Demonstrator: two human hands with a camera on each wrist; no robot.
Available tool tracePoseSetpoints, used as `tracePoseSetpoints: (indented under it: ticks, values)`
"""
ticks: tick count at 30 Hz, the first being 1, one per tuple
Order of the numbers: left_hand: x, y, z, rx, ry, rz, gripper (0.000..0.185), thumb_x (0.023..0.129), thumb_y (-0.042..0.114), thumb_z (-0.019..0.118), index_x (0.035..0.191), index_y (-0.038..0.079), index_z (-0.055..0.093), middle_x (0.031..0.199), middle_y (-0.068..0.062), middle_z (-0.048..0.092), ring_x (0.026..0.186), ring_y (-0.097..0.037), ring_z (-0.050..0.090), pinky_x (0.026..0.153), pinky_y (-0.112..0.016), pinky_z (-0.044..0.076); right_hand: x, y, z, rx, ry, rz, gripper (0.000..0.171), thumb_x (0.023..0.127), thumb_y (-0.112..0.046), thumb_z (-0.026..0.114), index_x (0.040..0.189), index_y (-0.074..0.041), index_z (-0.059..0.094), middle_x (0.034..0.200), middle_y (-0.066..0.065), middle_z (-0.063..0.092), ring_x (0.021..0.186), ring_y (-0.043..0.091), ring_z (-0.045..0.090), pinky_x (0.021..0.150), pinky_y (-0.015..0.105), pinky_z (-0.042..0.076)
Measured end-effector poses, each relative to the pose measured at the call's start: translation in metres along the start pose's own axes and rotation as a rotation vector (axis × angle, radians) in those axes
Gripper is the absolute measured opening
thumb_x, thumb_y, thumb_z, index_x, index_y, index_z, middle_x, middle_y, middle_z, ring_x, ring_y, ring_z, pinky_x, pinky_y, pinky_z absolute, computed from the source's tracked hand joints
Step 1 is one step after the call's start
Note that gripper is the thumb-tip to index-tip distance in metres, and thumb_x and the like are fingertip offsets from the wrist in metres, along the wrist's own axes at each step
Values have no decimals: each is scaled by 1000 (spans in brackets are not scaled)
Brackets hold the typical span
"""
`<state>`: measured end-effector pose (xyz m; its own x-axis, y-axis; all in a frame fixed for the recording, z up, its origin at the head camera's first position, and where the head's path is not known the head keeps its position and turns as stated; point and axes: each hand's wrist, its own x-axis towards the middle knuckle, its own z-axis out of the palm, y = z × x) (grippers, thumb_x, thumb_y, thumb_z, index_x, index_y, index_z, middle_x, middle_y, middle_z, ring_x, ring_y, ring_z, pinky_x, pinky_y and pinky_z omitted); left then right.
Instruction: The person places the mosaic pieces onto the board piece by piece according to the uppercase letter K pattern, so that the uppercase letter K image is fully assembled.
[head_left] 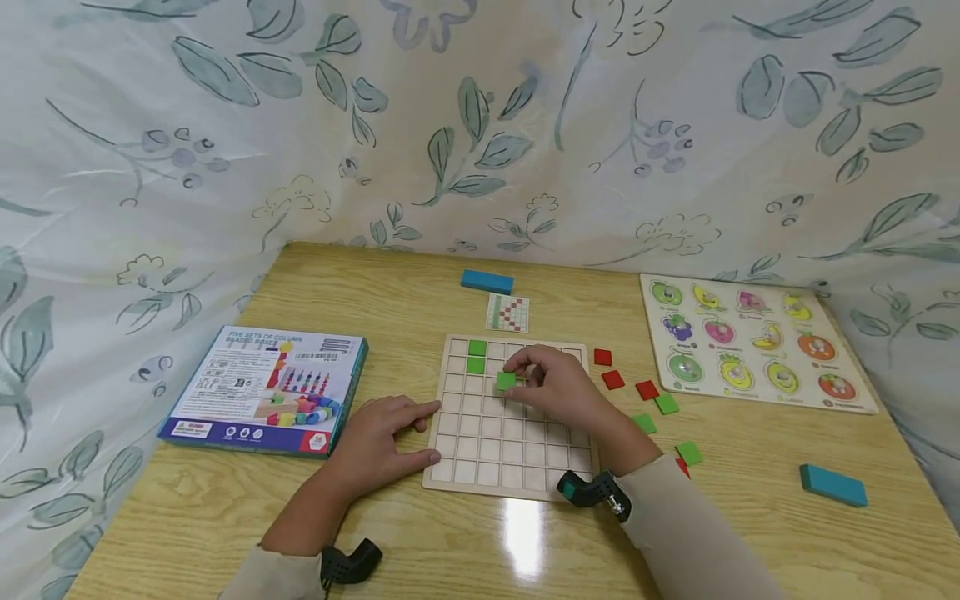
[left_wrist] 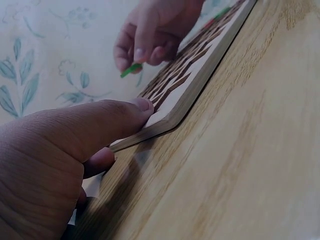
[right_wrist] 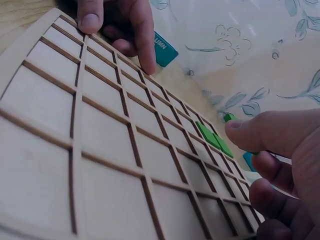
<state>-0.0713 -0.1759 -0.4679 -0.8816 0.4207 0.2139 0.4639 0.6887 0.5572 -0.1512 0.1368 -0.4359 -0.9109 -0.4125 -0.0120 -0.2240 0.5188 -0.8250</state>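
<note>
At the left edge of the wooden table (head_left: 225, 517) lay a blue boxed bead game (head_left: 264, 389), flat and out of the way, well apart from the work. Just beside it, the person's left hand (head_left: 378, 446) rested on the table with fingers extended and relaxed, holding nothing; its fingertips (left_wrist: 142, 106) touched the left edge of the wooden grid board (head_left: 480, 454), a pose that appeared meant to keep the board from sliding. At centre, the board lay square to the person, with two green tiles (head_left: 476, 356) already seated one above the other near its top-left corner. The right hand (head_left: 558, 385) hovered over the upper middle of the grid, its thumb and fingers pinching a third green tile (head_left: 506, 381) just above the cells, close to the two already placed, apparently so it could be lined up with a slot. Beyond the board, a small pattern card (head_left: 507, 312) lay facing the person, seemingly as a reference, with a blue block (head_left: 487, 282) behind it. To the right, loose red and green tiles (head_left: 645, 400) were scattered within easy reach of the working hand. Farther right lay a fruit peg puzzle (head_left: 750, 346), and near the table's right edge sat another blue block (head_left: 832, 485), apart from the rest.
</note>
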Motion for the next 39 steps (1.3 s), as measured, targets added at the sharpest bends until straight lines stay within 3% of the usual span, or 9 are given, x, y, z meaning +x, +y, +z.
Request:
tracePoseSetpoints:
  ticks: [12, 21, 39]
  values:
    - [0, -2, 2, 10, 11, 20, 61, 81, 44, 93, 136, 20, 76, 94, 18, 60, 83, -4, 50, 80, -35, 45, 15, -11, 21, -96, -13, -58, 27, 87, -15, 90, 110, -17, 77, 100, -4, 66, 81, 15, 58, 73, 34, 50]
    - [1, -2, 3, 1, 36, 49, 58, 81, 41, 93, 133, 19, 77, 93, 16, 61, 84, -6, 53, 80, -37, 47, 21, -17, 36, -189, 3, -52, 26, 87, -19, 90, 109, -19, 77, 101, -8, 65, 85, 13, 57, 77, 34, 50]
    - [1, -2, 3, -28, 26, 32, 57, 83, 40, 93, 134, 19, 77, 93, 16, 61, 80, -6, 50, 77, -34, 43, 22, -21, 43, -270, -2, 18, 21, 88, -23, 89, 107, -22, 79, 103, -9, 67, 97, 13, 63, 89, 38, 52]
